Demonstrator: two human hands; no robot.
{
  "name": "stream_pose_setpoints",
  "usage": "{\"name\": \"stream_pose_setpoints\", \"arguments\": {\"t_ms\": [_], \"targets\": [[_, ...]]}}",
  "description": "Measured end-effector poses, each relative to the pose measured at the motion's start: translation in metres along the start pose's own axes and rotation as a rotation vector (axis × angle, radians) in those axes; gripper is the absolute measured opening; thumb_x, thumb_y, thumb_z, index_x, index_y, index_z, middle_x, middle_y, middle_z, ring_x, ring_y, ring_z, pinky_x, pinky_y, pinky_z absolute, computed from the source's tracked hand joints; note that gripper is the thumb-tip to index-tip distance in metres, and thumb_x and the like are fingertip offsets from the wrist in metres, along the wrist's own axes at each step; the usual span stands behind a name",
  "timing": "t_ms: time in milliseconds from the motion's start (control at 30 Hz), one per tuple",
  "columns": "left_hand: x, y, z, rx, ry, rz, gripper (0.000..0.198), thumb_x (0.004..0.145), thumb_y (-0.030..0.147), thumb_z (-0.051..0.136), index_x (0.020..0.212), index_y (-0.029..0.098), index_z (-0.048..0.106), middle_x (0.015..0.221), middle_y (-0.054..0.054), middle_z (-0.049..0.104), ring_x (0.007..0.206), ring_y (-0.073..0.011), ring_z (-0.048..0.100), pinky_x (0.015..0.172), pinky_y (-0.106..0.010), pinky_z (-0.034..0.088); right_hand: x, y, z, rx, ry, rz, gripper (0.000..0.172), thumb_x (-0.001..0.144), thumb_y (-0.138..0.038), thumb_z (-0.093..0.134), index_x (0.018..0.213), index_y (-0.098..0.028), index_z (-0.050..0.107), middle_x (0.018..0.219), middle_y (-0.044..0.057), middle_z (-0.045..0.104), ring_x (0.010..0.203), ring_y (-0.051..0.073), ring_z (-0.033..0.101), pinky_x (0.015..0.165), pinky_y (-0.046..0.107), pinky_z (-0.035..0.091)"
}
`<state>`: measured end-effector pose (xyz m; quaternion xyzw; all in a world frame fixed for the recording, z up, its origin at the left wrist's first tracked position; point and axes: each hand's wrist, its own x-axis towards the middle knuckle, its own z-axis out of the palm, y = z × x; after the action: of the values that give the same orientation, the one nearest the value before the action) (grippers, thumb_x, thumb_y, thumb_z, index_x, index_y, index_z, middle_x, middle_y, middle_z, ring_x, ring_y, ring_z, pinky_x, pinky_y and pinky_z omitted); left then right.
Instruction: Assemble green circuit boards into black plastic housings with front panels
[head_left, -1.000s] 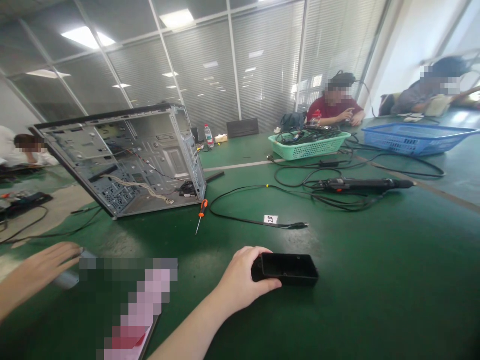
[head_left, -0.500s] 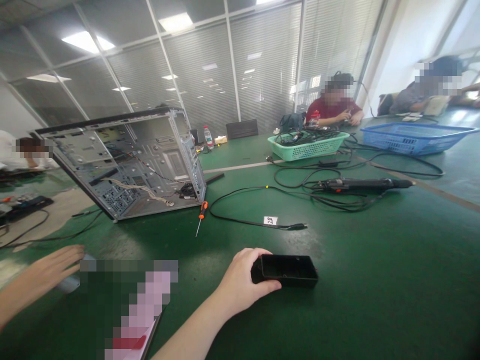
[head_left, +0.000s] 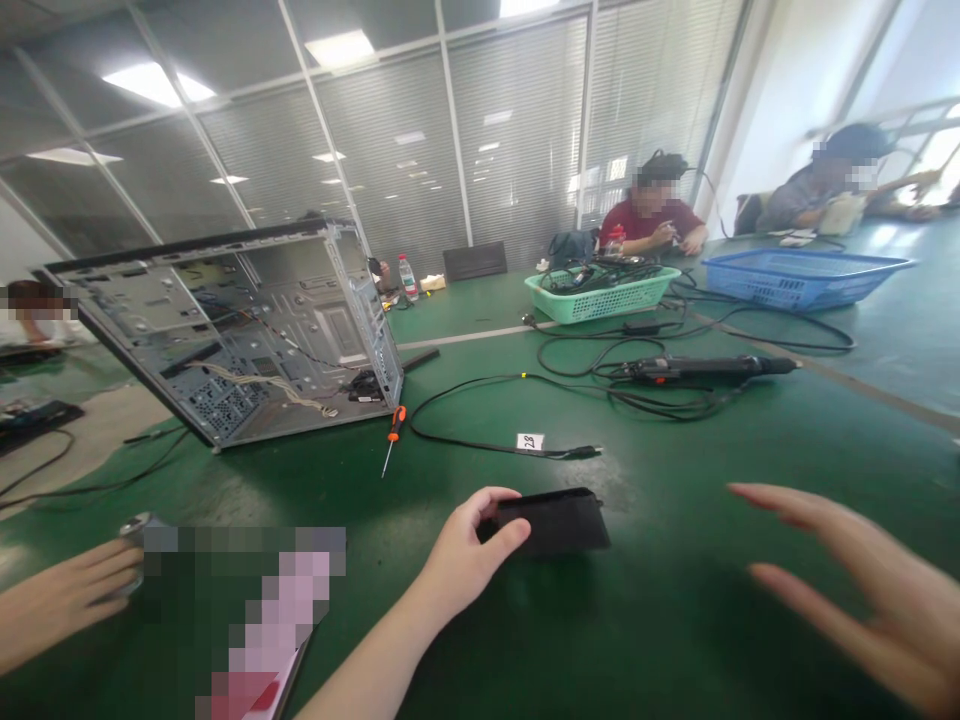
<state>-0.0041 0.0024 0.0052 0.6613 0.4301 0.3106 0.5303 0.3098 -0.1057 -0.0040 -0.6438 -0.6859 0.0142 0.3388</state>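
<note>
My left hand (head_left: 480, 545) grips a black rectangular open-topped box (head_left: 562, 522) by its left end, thumb on the near wall and fingers behind. The box is tilted so its plain near side faces me, and its inside is mostly hidden. At the right edge, my right hand (head_left: 855, 580) is open, its fingers apart, with a gap of table between it and the box. Beyond the box lie a black cable end (head_left: 581, 453) and a small white label (head_left: 530, 441) that appears to read 28. An orange-handled screwdriver (head_left: 396, 425) rests by the computer case (head_left: 330, 320).
Another person's hand (head_left: 67, 600) holds a grey object at far left, beside a pink, partly blurred item (head_left: 300, 600). Farther back are a black electric screwdriver (head_left: 697, 369), a green basket (head_left: 607, 300) of cables and a blue basket (head_left: 802, 285). Other people sit around the table.
My left hand has tipped the box, so its side shows instead of its inside. My right hand has come into view from the right. The view has shifted slightly.
</note>
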Motion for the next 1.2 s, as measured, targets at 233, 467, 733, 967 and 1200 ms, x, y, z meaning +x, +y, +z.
{"name": "stream_pose_setpoints", "arguments": {"t_ms": [233,467,733,967,1200], "targets": [[0.001,0.005,-0.004,-0.017,0.147,-0.018,0.036,0.08,0.051,0.053,0.084,0.018,0.067,0.082,-0.003,0.066,0.084,-0.0218,0.059,0.076,-0.032,0.047,0.049,-0.088,0.05,0.21,-0.452,-0.225,0.06,0.088,-0.026,0.05,0.142,-0.034,0.026,0.144,0.001,0.024,0.127,0.023,0.035,0.104,0.04,0.038],[-0.001,0.001,-0.007,-0.055,0.052,0.039,0.064,0.093,0.056,0.015,0.088,0.016,0.065,0.069,-0.003,0.062,0.074,-0.0196,0.059,0.084,-0.036,0.045,0.058,-0.091,0.064,0.636,-0.553,0.102,0.059,0.083,-0.041,0.051,0.135,-0.02,0.034,0.113,0.008,0.052,0.087,0.019,0.055,0.081,0.034,0.048],[0.0,-0.005,-0.001,0.103,0.042,0.116,0.045,0.078,0.041,0.062,0.115,0.017,0.052,0.102,-0.007,0.064,0.089,-0.0211,0.058,0.082,-0.034,0.045,0.056,-0.091,0.076,0.896,-0.605,0.223,0.068,0.082,-0.068,0.043,0.109,-0.006,0.043,0.073,0.007,0.056,0.061,0.015,0.052,0.056,0.026,0.043],[0.004,-0.009,-0.001,0.04,0.075,0.1,0.049,0.08,0.038,0.06,0.122,0.017,0.046,0.11,-0.009,0.062,0.089,-0.0208,0.057,0.084,-0.036,0.044,0.052,-0.094,0.08,0.934,-0.587,0.192,0.059,0.084,-0.059,0.048,0.11,-0.006,0.045,0.084,0.011,0.057,0.071,0.018,0.056,0.067,0.032,0.047],[0.005,-0.009,-0.002,0.004,0.067,0.126,0.053,0.078,0.046,0.061,0.122,0.019,0.047,0.104,-0.007,0.06,0.081,-0.0176,0.055,0.08,-0.034,0.044,0.053,-0.09,0.075,0.895,-0.539,0.278,0.072,0.08,-0.052,0.054,0.132,-0.01,0.03,0.105,0.012,0.052,0.08,0.019,0.055,0.065,0.029,0.046]]}}
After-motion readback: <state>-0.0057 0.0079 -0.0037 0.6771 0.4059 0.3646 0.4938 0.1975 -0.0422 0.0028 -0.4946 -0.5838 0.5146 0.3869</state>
